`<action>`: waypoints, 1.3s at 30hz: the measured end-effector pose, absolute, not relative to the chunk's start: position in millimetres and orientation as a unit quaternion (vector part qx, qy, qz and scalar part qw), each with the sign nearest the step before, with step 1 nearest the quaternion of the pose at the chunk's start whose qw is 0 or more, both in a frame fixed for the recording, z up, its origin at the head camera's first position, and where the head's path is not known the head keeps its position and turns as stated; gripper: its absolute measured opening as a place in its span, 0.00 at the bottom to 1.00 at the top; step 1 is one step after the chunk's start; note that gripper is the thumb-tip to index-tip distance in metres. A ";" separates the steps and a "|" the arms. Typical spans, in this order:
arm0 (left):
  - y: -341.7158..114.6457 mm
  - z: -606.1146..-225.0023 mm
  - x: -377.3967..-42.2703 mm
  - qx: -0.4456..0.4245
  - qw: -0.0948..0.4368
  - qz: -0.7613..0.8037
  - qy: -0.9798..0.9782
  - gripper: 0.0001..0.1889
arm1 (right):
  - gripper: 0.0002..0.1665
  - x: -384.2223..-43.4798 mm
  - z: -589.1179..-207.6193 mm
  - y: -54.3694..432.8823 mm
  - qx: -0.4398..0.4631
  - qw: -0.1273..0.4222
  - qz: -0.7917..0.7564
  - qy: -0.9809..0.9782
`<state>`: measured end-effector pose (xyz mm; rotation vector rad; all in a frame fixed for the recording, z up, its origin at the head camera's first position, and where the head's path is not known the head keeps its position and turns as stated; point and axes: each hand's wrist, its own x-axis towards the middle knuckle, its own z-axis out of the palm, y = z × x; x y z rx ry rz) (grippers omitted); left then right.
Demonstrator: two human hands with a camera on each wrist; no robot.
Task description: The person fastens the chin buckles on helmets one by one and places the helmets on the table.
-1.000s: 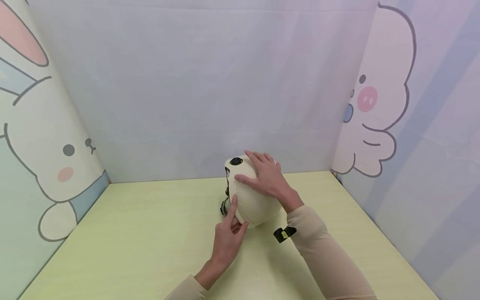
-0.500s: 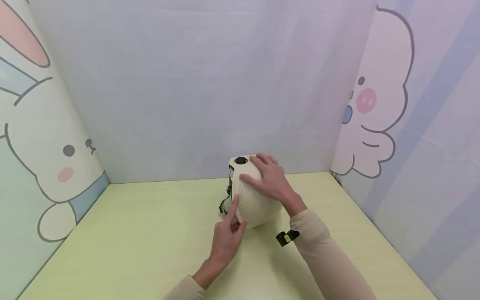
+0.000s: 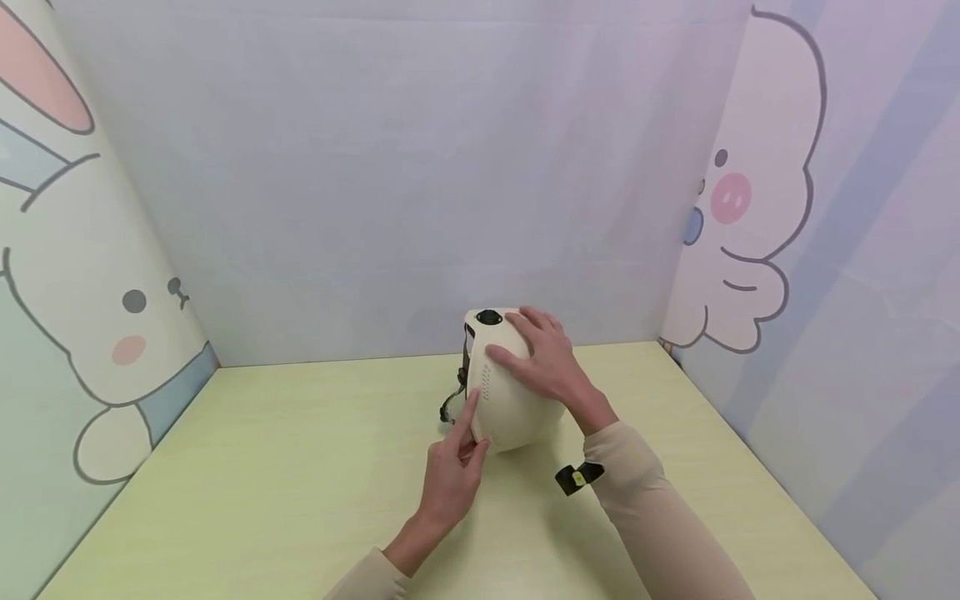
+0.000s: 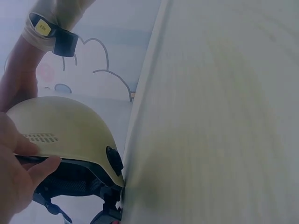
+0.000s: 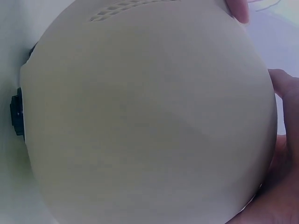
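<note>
A cream helmet (image 3: 517, 421) stands on its side on the table, its opening facing left. On its shell are a row of small vents (image 3: 486, 383) and a round black fitting (image 3: 489, 317). My right hand (image 3: 551, 362) grips the top of the shell, thumb on the near side and fingers over the far side. At the lower left rim, my left hand (image 3: 450, 479) holds the edge, index finger stretched along the shell. The left wrist view shows dark lining (image 4: 74, 179) and black straps (image 4: 107, 205) below the rim.
The pale yellow-green table (image 3: 300, 467) reaches back to a grey cloth wall (image 3: 405, 183). Cartoon-printed side walls (image 3: 90, 317) enclose it left and right. A black wrist strap (image 3: 577, 478) hangs at the right sleeve.
The helmet has turned slightly and shifted a little right, both hands on it throughout. Its black fitting has moved right, and the right hand has gone with it. The left hand stays at the rim.
</note>
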<state>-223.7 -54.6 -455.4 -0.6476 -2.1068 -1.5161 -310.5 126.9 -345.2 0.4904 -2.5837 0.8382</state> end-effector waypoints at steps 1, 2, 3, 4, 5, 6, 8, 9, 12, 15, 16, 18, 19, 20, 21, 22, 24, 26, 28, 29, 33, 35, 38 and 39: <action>-54.9 -455.2 -223.8 -0.236 0.231 -0.551 -0.767 0.44 | 0.44 -310.6 -345.8 127.5 0.174 0.189 0.301 -0.918; -55.2 -455.4 -224.0 -0.236 0.232 -0.548 -0.768 0.43 | 0.44 -310.6 -346.5 128.2 0.174 0.188 0.305 -0.917; -55.5 -455.7 -224.2 -0.237 0.234 -0.545 -0.769 0.42 | 0.44 -310.6 -347.2 128.9 0.172 0.187 0.307 -0.917; -55.9 -456.4 -224.6 -0.240 0.237 -0.540 -0.771 0.42 | 0.44 -310.3 -348.0 129.4 0.170 0.186 0.310 -0.917; -56.2 -456.7 -224.8 -0.241 0.241 -0.534 -0.774 0.41 | 0.44 -309.9 -348.7 129.9 0.169 0.185 0.313 -0.916; -56.5 -457.1 -225.1 -0.244 0.248 -0.527 -0.776 0.40 | 0.44 -309.4 -349.2 130.3 0.168 0.186 0.317 -0.915; -57.1 -458.1 -225.4 -0.249 0.263 -0.513 -0.778 0.39 | 0.44 -308.6 -349.8 130.7 0.167 0.185 0.322 -0.913; -57.2 -458.6 -225.6 -0.252 0.270 -0.507 -0.779 0.39 | 0.44 -308.1 -349.8 130.7 0.167 0.185 0.325 -0.912; -57.6 -458.4 -225.3 -0.255 0.288 -0.492 -0.781 0.39 | 0.44 -307.3 -350.1 130.9 0.169 0.185 0.329 -0.910; -58.1 -458.0 -225.0 -0.255 0.297 -0.482 -0.783 0.38 | 0.44 -306.9 -350.7 131.5 0.168 0.182 0.335 -0.909; -58.4 -457.8 -225.0 -0.255 0.299 -0.480 -0.785 0.38 | 0.44 -306.8 -351.0 131.8 0.168 0.181 0.338 -0.908; -58.8 -457.8 -225.5 -0.254 0.302 -0.477 -0.785 0.38 | 0.44 -306.9 -351.8 132.5 0.167 0.180 0.342 -0.907; -59.0 -457.9 -225.9 -0.254 0.303 -0.476 -0.786 0.39 | 0.43 -307.0 -352.4 132.9 0.167 0.179 0.344 -0.906; -59.1 -458.1 -226.4 -0.253 0.304 -0.475 -0.786 0.39 | 0.43 -307.1 -353.0 133.4 0.167 0.178 0.346 -0.906; -59.3 -458.2 -226.9 -0.253 0.306 -0.472 -0.787 0.40 | 0.43 -307.2 -353.7 134.1 0.166 0.178 0.347 -0.906; -59.3 -458.3 -227.4 -0.253 0.307 -0.471 -0.788 0.40 | 0.43 -307.1 -354.3 134.7 0.166 0.178 0.348 -0.905; -59.4 -458.1 -228.3 -0.254 0.311 -0.465 -0.789 0.41 | 0.43 -306.9 -355.5 136.1 0.165 0.179 0.350 -0.905; -59.3 -458.0 -228.8 -0.255 0.314 -0.458 -0.792 0.41 | 0.43 -306.5 -356.5 137.5 0.164 0.178 0.351 -0.904; -59.3 -457.6 -228.9 -0.255 0.316 -0.454 -0.793 0.42 | 0.43 -305.9 -357.1 138.6 0.163 0.178 0.354 -0.904; -59.3 -457.3 -228.8 -0.255 0.318 -0.452 -0.794 0.42 | 0.43 -305.7 -357.4 139.1 0.163 0.177 0.355 -0.903; -59.5 -456.2 -227.9 -0.255 0.322 -0.445 -0.795 0.41 | 0.43 -304.6 -358.5 140.4 0.166 0.175 0.366 -0.899; -59.6 -455.7 -227.5 -0.257 0.328 -0.439 -0.796 0.41 | 0.43 -304.4 -359.3 140.9 0.170 0.177 0.371 -0.896; -59.6 -455.3 -227.0 -0.260 0.339 -0.428 -0.796 0.40 | 0.43 -304.7 -360.6 141.7 0.175 0.180 0.376 -0.892; -59.7 -455.2 -226.8 -0.262 0.341 -0.426 -0.796 0.40 | 0.43 -304.8 -361.2 142.0 0.177 0.181 0.376 -0.891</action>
